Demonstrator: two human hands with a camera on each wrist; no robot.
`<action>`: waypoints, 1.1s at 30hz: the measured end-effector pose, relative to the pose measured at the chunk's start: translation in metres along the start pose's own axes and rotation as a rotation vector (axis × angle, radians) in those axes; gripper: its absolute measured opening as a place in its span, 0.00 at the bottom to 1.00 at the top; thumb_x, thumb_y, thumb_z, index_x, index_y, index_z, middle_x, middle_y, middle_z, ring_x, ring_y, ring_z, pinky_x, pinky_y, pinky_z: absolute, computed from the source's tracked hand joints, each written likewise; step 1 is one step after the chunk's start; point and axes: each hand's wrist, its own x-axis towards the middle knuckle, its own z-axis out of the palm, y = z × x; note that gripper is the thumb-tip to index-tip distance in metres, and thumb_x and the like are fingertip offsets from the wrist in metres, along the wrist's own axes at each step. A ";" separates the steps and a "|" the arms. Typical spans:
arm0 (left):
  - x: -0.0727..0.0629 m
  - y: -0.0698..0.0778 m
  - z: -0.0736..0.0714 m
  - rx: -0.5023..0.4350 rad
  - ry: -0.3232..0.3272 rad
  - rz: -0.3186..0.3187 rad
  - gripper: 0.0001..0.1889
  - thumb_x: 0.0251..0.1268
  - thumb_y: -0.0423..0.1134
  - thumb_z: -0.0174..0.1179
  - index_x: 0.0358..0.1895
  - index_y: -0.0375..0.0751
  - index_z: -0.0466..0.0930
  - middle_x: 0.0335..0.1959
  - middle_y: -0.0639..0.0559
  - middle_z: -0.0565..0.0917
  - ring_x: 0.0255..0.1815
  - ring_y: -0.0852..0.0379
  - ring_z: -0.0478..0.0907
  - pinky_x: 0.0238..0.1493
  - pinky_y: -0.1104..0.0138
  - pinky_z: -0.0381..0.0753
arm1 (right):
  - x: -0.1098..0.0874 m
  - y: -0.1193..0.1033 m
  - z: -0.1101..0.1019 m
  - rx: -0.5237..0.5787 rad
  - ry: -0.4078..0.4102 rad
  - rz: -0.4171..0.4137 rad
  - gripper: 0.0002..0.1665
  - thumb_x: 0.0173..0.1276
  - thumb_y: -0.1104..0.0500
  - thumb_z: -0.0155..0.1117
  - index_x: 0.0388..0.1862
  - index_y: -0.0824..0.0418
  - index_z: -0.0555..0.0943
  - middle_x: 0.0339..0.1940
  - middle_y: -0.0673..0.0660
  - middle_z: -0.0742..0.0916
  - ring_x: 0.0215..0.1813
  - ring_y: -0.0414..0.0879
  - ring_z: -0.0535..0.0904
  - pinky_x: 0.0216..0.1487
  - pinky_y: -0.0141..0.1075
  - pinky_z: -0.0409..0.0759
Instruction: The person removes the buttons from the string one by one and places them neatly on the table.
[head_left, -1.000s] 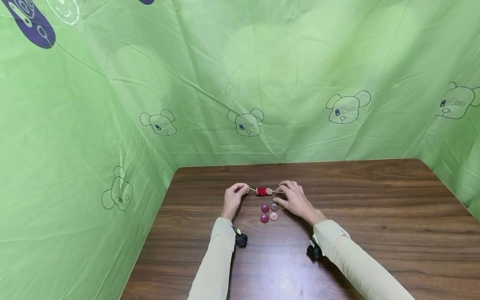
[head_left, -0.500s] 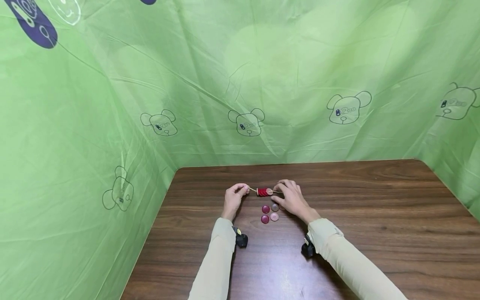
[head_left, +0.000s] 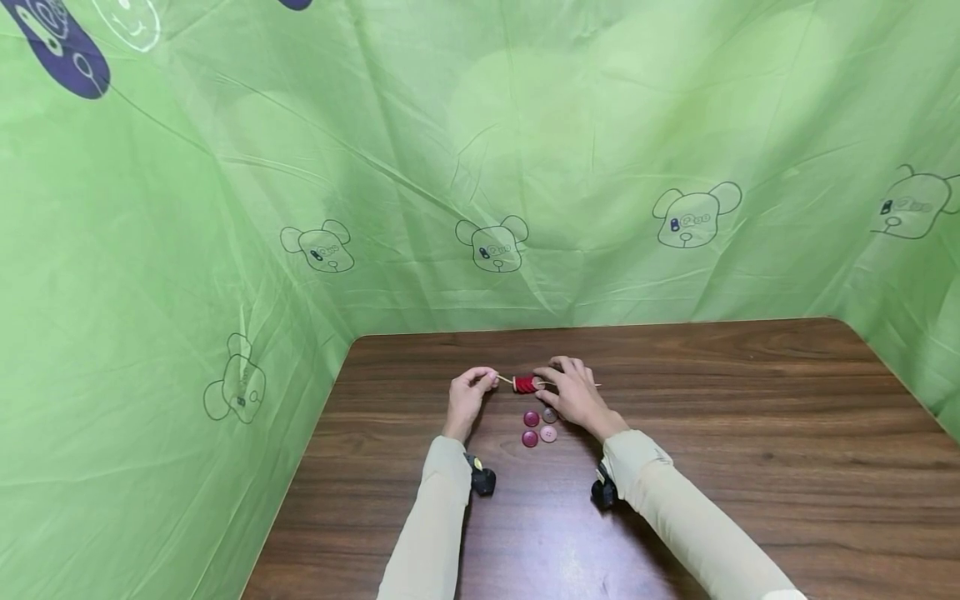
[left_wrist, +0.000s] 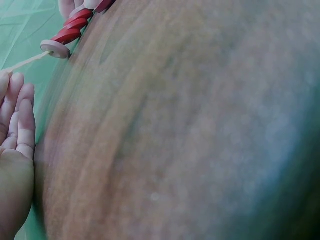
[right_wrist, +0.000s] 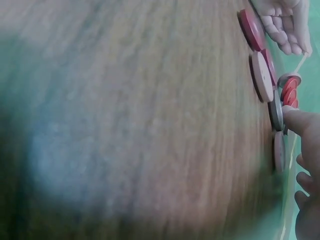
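Note:
My left hand [head_left: 467,402] pinches one end of a pale string [head_left: 504,379] between thumb and fingertips. Threaded on the string is a row of red buttons [head_left: 523,384], with a pale pink button [left_wrist: 55,49] at its left end. My right hand [head_left: 579,398] has thumb and forefinger on the pale button at the row's right end, which they mostly cover. Beyond that hand the string's other end sticks out to the right. In the right wrist view, the thumb [right_wrist: 296,119] lies against the end of the row.
Loose buttons lie just in front on the wooden table [head_left: 420,533]: two dark red buttons [head_left: 530,438], a pink button [head_left: 548,434] and a grey button [head_left: 550,414]. Another pale button [right_wrist: 279,151] shows in the right wrist view. A green cloth [head_left: 480,167] hangs behind.
My right hand has moved left along the string up to the row's right end, and more string now shows behind it. The left hand stays in place.

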 end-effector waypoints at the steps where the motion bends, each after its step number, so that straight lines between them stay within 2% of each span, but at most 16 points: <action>1: 0.000 0.000 0.000 0.001 0.002 -0.001 0.12 0.65 0.30 0.59 0.44 0.21 0.80 0.39 0.23 0.82 0.43 0.33 0.80 0.52 0.44 0.77 | 0.000 -0.001 0.000 0.002 0.000 0.001 0.22 0.61 0.50 0.68 0.54 0.53 0.81 0.59 0.61 0.76 0.61 0.61 0.66 0.57 0.54 0.64; 6: 0.000 0.000 0.000 0.004 -0.002 -0.001 0.12 0.65 0.30 0.59 0.45 0.20 0.79 0.39 0.23 0.82 0.43 0.34 0.81 0.52 0.45 0.78 | 0.001 -0.001 0.002 0.017 -0.003 0.015 0.15 0.62 0.51 0.68 0.45 0.54 0.81 0.59 0.61 0.76 0.61 0.60 0.66 0.58 0.54 0.63; 9: 0.000 -0.001 0.000 0.007 -0.002 0.002 0.12 0.65 0.30 0.59 0.45 0.21 0.80 0.38 0.24 0.82 0.42 0.34 0.81 0.52 0.45 0.78 | 0.001 0.000 0.003 0.031 0.005 0.030 0.13 0.62 0.50 0.68 0.43 0.54 0.81 0.58 0.60 0.76 0.61 0.60 0.66 0.59 0.53 0.63; 15: 0.001 -0.001 0.000 0.009 0.004 -0.003 0.11 0.65 0.30 0.59 0.44 0.22 0.80 0.38 0.24 0.82 0.42 0.35 0.81 0.52 0.45 0.78 | 0.000 0.005 0.002 0.049 0.037 0.028 0.13 0.63 0.49 0.67 0.43 0.53 0.82 0.57 0.60 0.78 0.60 0.59 0.68 0.57 0.53 0.64; 26: 0.000 0.001 0.000 0.016 0.004 -0.012 0.12 0.65 0.32 0.60 0.44 0.23 0.81 0.39 0.24 0.82 0.44 0.32 0.80 0.52 0.45 0.78 | -0.003 0.015 -0.003 0.065 0.028 0.038 0.14 0.64 0.48 0.66 0.43 0.53 0.82 0.57 0.59 0.77 0.62 0.58 0.67 0.61 0.53 0.63; 33: 0.000 0.000 0.000 0.016 0.007 -0.008 0.11 0.65 0.31 0.59 0.43 0.24 0.81 0.39 0.24 0.82 0.44 0.32 0.80 0.53 0.44 0.78 | -0.008 0.020 -0.007 0.078 0.047 0.020 0.14 0.63 0.49 0.67 0.43 0.55 0.82 0.56 0.60 0.79 0.60 0.58 0.68 0.57 0.52 0.64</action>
